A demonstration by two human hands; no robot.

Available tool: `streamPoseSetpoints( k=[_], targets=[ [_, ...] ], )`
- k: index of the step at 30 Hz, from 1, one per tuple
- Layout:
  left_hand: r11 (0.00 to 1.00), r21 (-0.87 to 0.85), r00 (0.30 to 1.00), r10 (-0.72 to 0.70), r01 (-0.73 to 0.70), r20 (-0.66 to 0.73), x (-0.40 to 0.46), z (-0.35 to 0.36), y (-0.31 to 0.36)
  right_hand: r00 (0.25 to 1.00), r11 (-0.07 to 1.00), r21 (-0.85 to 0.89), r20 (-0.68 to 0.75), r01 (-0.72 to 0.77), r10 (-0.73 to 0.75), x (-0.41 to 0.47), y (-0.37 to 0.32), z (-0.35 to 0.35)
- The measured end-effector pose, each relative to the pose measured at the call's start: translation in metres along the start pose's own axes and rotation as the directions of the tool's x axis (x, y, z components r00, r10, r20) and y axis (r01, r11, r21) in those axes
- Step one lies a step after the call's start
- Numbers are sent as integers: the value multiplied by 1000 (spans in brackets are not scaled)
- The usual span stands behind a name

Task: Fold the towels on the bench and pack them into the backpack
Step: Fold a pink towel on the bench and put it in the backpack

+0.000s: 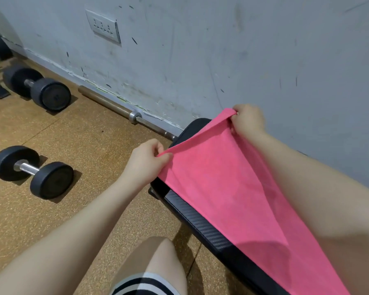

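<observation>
A pink towel (228, 188) lies stretched along the black padded bench (198, 224), its far end lifted off the pad. My left hand (146, 160) pinches the towel's far left corner. At the far right corner, near the wall, my right hand (248, 120) grips the other end. The far edge hangs taut between both hands. The towel's near end runs under my right forearm and out of the frame. No backpack is in view.
Two black dumbbells (33, 172) (38, 89) lie on the cork-coloured floor to the left. A steel barbell (128, 112) rests along the base of the grey wall. My bare knee (158, 258) is at the bottom, beside the bench.
</observation>
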State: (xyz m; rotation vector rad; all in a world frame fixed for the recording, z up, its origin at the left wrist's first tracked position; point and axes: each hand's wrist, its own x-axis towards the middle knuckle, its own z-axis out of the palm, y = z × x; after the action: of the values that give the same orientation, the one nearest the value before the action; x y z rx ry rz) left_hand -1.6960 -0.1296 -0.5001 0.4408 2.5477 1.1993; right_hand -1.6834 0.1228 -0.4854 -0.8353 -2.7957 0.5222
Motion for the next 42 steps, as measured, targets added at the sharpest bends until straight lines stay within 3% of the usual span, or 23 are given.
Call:
streamPoseSetpoints(
  k=[3, 5, 7, 9, 12, 15, 17, 20, 22, 26, 30, 34, 37, 39, 42],
  targets=[
    [983, -184, 962, -34, -17, -269, 3, -13, 5, 1000, 964, 265, 4, 20, -22, 6, -12, 4],
    [943, -325, 940, -47, -69, -338, 3, -22, 10, 999, 924, 379, -42, 46, -32, 12, -23, -1],
    [890, -442, 975, 8, -108, -223, -3, -26, 18, 998, 855, 518, -52, -10, 43, 12, -28, -10],
    [869, -479, 992, 128, -122, -20, -14, -21, 28, 990, 767, 633, -17, -98, 141, 3, -21, -22],
    [865, -461, 927, 319, -199, 198, -35, 7, 54, 973, 730, 669, -41, -142, 227, -24, 11, -40],
    [835, -491, 817, 454, -249, 357, -57, 46, 86, 935, 668, 722, -86, -180, 345, -54, 57, -61],
    [821, -501, 703, 526, -272, 479, -73, 70, 109, 902, 644, 739, -119, -198, 414, -70, 88, -78],
    [780, -540, 518, 618, -316, 591, -98, 100, 138, 885, 693, 699, -196, -176, 423, -97, 126, -108],
    [764, -554, 432, 644, -330, 631, -114, 119, 153, 875, 725, 666, -231, -177, 426, -117, 149, -123],
    [767, -547, 312, 639, -335, 703, -142, 158, 173, 843, 697, 675, -209, -243, 496, -154, 202, -130],
    [781, -543, 249, 617, -308, 746, -165, 195, 181, 783, 630, 704, -171, -328, 599, -183, 245, -129],
    [801, -490, 233, 578, -342, 782, -177, 224, 178, 767, 629, 681, -152, -376, 623, -190, 271, -125],
    [839, -357, 204, 466, -410, 861, -174, 234, 171, 770, 617, 652, -79, -441, 634, -187, 282, -114],
    [825, -258, 303, 448, -503, 841, -160, 239, 169, 759, 610, 629, -48, -482, 650, -185, 288, -106],
    [774, -121, 548, 540, -622, 639, -111, 244, 170, 751, 580, 645, -14, -497, 660, -187, 294, -99]
  ],
)
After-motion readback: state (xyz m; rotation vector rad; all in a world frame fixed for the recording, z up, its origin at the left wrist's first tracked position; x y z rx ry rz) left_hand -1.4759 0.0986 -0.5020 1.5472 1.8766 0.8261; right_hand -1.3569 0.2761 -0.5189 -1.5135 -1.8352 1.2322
